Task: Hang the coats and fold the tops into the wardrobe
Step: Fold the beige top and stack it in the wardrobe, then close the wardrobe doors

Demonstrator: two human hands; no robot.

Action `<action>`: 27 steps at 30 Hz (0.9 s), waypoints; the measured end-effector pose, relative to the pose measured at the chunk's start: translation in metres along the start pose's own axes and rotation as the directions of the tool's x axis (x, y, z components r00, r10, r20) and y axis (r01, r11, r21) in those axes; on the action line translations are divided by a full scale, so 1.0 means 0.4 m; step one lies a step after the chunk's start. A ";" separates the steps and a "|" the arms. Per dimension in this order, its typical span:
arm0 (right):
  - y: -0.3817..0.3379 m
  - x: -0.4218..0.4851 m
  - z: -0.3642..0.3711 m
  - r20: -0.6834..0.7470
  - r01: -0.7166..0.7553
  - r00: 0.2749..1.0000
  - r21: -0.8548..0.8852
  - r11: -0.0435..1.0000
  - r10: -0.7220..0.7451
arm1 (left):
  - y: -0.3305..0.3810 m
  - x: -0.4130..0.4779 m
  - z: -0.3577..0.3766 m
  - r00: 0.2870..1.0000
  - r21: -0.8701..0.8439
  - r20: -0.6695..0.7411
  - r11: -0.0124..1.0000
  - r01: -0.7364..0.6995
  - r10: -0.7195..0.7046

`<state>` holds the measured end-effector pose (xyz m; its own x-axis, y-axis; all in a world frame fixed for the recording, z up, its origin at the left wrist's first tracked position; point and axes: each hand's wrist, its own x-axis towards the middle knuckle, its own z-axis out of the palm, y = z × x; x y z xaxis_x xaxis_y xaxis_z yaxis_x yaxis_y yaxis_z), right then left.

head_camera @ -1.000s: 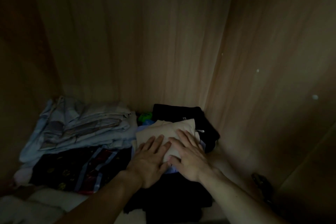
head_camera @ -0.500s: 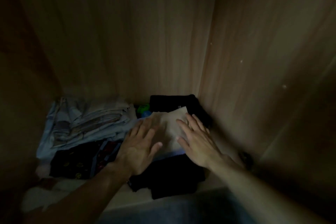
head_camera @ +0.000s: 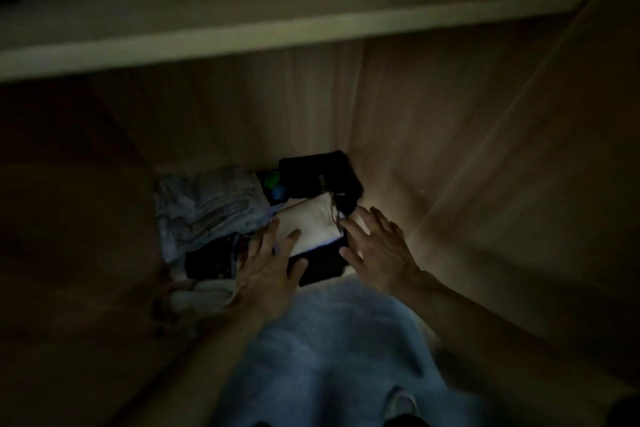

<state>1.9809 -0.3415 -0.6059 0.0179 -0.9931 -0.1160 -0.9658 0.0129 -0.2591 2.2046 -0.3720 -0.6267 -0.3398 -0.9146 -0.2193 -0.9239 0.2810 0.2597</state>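
Lying folded on a black pile (head_camera: 320, 267) in the wardrobe's (head_camera: 433, 107) back right corner, cream top (head_camera: 311, 224) sits between both hands: left hand (head_camera: 266, 276) flat, fingers spread over its near-left edge; right hand (head_camera: 379, 250) splayed just beside its right edge, contact unclear in dim blur.

The left hand (head_camera: 266, 274) and right hand (head_camera: 377, 253) are showing bare, with forearms (head_camera: 485, 322) uncovered toward seven and five o'clock. Blurred pale blue cloth (head_camera: 332, 350), possibly trousers, is lying at six o'clock.
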 end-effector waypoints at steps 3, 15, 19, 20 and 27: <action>-0.074 -0.128 -0.153 0.010 -0.022 1.000 0.005 1.000 0.022 | 0.049 -0.145 -0.149 0.998 -0.008 0.055 1.000 -0.017 0.018; -0.190 -0.437 -0.626 -0.181 0.065 0.982 0.111 0.992 -0.044 | 0.268 -0.524 -0.634 0.995 0.022 -0.100 0.999 -0.028 0.030; -0.185 -0.575 -0.758 -0.251 0.176 0.956 0.085 0.981 -0.150 | 0.389 -0.675 -0.722 0.980 0.038 -0.199 0.999 -0.004 0.012; -0.182 -0.612 -0.784 -0.258 0.198 0.951 0.089 0.976 -0.169 | 0.414 -0.710 -0.736 0.976 0.047 -0.215 0.999 -0.007 0.017; -0.177 -0.778 -1.066 -0.421 0.291 0.877 0.079 0.953 -0.233 | 0.556 -0.832 -0.936 0.943 0.098 -0.328 0.995 -0.030 0.061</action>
<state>1.9333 -0.0832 -0.1427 0.1317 -0.9227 0.3622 -0.8952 -0.2676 -0.3563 2.1780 -0.1142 -0.1439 -0.3192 -0.9404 0.1175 -0.9260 0.3359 0.1725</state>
